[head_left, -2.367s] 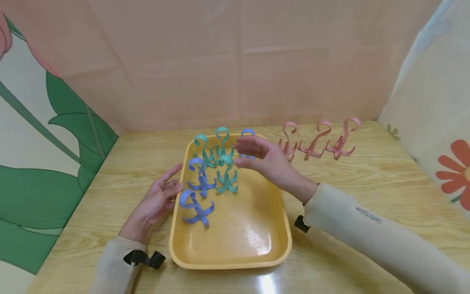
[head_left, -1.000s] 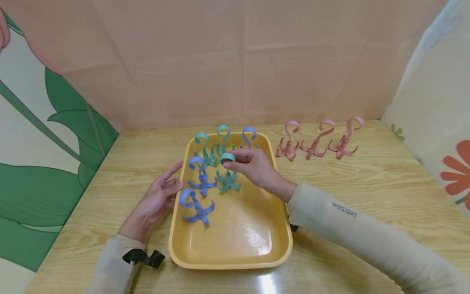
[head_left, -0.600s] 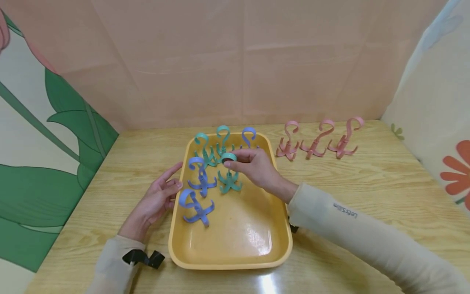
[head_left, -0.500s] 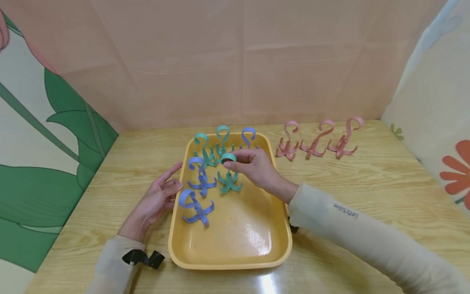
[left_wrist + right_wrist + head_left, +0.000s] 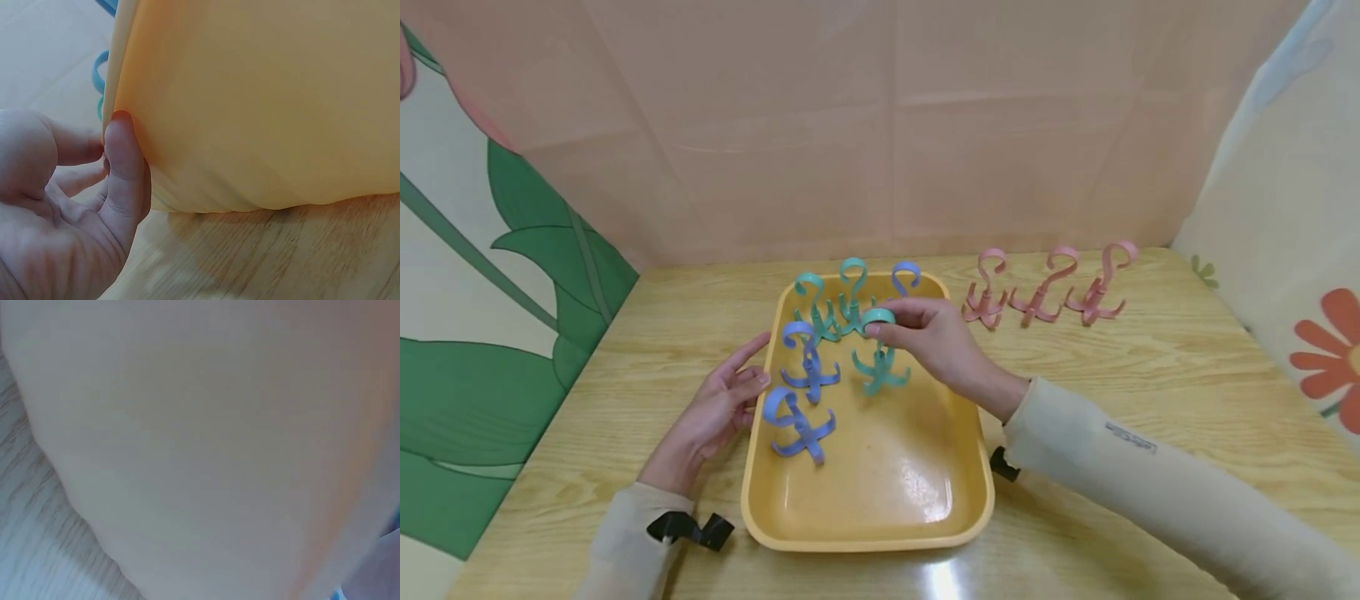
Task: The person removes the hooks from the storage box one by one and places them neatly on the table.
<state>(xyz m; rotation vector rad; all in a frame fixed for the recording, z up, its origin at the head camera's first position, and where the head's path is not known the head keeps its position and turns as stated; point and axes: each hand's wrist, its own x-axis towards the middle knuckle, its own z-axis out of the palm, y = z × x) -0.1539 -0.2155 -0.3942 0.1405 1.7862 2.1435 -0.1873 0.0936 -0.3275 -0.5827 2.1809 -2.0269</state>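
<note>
Pinching the curled top of a four-armed green hook (image 5: 880,371) between thumb and forefinger, the right hand (image 5: 943,343) works over the far half of a yellow tray (image 5: 880,492). Other right fingers: mostly hidden, cannot tell how they lie. Hook stands roughly upright inside the tray's walls; contact with the tray floor cannot be judged. Left hand (image 5: 717,407) outside the tray's left edge: fingers loosely apart, tips resting against the outer wall just below the rim.

Tray contents: one green hook (image 5: 818,321) by the far left corner, a second green hook (image 5: 853,310) along the far edge, a blue hook (image 5: 906,267) toward the far right corner, partly behind the right hand. Two blue hooks, upper (image 5: 811,367) and lower (image 5: 803,437), line the left edge.

Room: tray floor lies open from the held hook to the near edge and near right corner. Tray's far edge sits close to the table's (image 5: 625,375) far edge. Three pink hooks (image 5: 1096,293) stand right of the tray, toward the table's far right corner.
</note>
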